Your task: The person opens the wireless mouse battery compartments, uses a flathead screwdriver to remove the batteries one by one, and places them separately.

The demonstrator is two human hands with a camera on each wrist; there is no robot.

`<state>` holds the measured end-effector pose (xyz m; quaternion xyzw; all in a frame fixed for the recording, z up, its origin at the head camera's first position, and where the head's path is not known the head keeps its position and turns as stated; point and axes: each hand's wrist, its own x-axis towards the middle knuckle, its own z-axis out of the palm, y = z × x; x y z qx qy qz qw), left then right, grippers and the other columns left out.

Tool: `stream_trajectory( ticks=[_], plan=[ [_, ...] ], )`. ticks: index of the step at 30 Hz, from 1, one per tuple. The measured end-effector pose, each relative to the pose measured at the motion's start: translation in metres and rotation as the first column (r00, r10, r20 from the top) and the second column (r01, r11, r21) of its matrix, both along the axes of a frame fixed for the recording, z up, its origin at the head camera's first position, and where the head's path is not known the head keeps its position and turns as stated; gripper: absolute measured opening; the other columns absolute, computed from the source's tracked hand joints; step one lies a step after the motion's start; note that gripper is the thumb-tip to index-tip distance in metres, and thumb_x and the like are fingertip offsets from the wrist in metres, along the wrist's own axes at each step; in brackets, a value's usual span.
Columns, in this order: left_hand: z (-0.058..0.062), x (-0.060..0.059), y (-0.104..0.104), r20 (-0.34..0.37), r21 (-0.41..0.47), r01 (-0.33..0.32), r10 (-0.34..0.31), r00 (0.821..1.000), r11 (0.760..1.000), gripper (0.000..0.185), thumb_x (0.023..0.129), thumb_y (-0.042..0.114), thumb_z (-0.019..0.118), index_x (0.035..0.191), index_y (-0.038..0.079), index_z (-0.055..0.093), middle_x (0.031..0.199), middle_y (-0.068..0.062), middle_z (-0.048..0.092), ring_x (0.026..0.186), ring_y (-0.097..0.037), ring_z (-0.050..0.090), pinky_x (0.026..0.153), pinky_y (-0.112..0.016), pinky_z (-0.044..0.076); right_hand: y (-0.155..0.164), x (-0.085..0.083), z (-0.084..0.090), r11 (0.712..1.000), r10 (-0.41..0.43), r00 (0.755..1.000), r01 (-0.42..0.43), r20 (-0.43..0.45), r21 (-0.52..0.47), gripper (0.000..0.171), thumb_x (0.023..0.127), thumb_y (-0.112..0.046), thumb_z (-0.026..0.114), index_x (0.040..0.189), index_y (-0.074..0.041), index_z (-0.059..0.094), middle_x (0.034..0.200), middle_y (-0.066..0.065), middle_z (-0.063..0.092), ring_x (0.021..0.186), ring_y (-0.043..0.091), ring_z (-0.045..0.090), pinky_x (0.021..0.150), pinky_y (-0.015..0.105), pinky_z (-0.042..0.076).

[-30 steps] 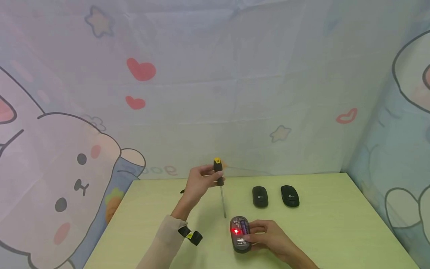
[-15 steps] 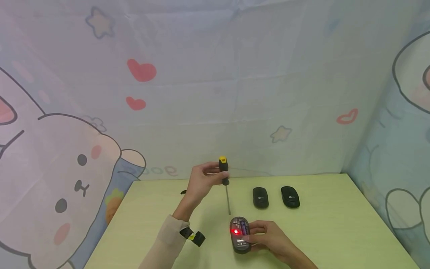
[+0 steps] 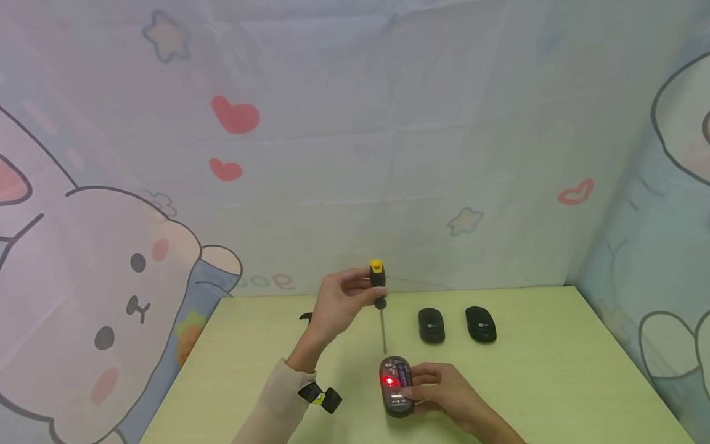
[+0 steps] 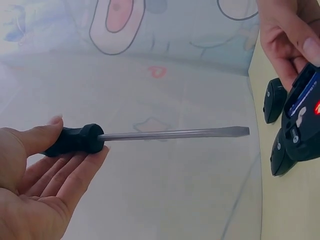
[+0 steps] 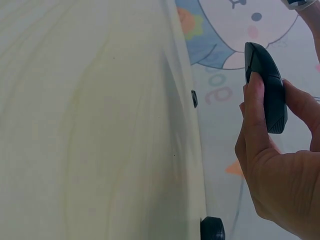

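Note:
My left hand [image 3: 338, 303] pinches the black and yellow handle of a screwdriver [image 3: 378, 282] between thumb and fingers. Its metal shaft hangs down, and in the left wrist view the flat tip [image 4: 240, 131] stands apart from the mouse. My right hand [image 3: 444, 394] grips a black computer mouse [image 3: 397, 407] by its sides, underside turned up. A red light [image 3: 390, 381] glows on that underside, beside an uncovered compartment with a battery [image 3: 402, 374] in it. From the right wrist view the held mouse [image 5: 270, 90] shows edge-on, between thumb and fingers.
Two more black mice, a nearer-left one [image 3: 431, 325] and a right one [image 3: 481, 324], lie on the pale green table [image 3: 543, 370]. A small black object [image 3: 306, 317] is partly hidden behind the left hand. A printed cloth [image 3: 355, 154] hangs behind the table.
My left hand has moved a little to the right with the screwdriver, whose shaft now hangs almost straight above the mouse's far end. The right hand and its mouse have hardly moved.

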<state>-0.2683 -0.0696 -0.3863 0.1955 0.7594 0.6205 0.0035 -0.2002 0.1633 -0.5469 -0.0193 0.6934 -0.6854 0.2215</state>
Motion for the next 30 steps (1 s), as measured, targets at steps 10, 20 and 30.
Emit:
stream_trajectory(
  ticks=[10,20,30],
  plan=[
    [-0.005,0.018,0.008,-0.076,-0.041,0.014,-0.017,0.997,0.999,0.029,0.091,0.015,0.084,0.118,0.013,0.074,0.107,-0.012,0.079,0.094,-0.022,0.081,0.089,-0.037,0.066,0.000,0.002,0.005,0.999,0.023,1.000,-0.023,0.000,-0.023,0.062,0.088,-0.023,0.088,0.136,0.007,0.062,0.115,0.012,0.074,0.098,0.021,0.075,0.085,0.040,0.068],
    [-0.015,0.030,0.014,-0.114,-0.065,0.033,-0.041,0.993,0.997,0.026,0.091,0.016,0.084,0.115,0.016,0.074,0.106,-0.009,0.078,0.094,-0.020,0.081,0.089,-0.034,0.067,0.000,0.002,0.004,1.000,0.006,1.000,-0.006,0.009,-0.004,0.061,0.087,-0.022,0.088,0.135,0.006,0.063,0.114,0.011,0.075,0.098,0.021,0.075,0.085,0.041,0.068],
    [-0.021,0.040,0.018,-0.152,-0.030,0.039,-0.043,0.987,0.999,0.027,0.090,0.016,0.085,0.114,0.016,0.074,0.109,-0.009,0.079,0.095,-0.019,0.081,0.085,-0.027,0.066,0.001,0.001,0.005,0.999,0.031,1.000,-0.030,0.001,-0.042,0.055,0.089,-0.018,0.085,0.135,0.006,0.064,0.119,0.012,0.075,0.101,0.022,0.075,0.087,0.041,0.068]
  ],
)
